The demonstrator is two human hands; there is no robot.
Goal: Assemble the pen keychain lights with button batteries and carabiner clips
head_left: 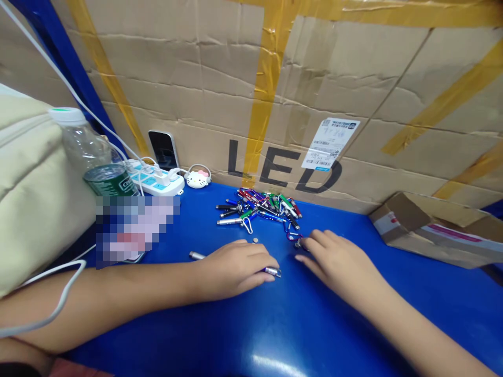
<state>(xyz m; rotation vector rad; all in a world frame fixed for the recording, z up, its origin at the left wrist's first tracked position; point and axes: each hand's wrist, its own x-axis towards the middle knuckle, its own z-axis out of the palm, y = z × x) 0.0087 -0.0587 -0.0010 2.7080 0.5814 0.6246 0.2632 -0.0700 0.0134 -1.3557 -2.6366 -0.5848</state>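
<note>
My left hand (241, 269) is closed around a small blue-and-silver keychain flashlight (273, 272); its ring end sticks out past the fingertips, and the rest is hidden. Behind the left wrist lies a slim silver tube (196, 255), partly covered. My right hand (330, 256) has its thumb apart from its curled fingers. Those fingertips touch a small metal end beside a purple carabiner clip (294, 236) at the pile's near edge. Ahead of both hands is the pile of keychain flashlights (261, 207) in several colours. A small round disc (255, 240) lies just beyond my left hand.
A large cardboard box (212, 94) walls off the back of the blue table (236, 335). To the left are a bag (35, 193), a bottle (106, 162), a power strip (153, 180) and a white cable (63, 301). An open small carton (440, 225) stands right.
</note>
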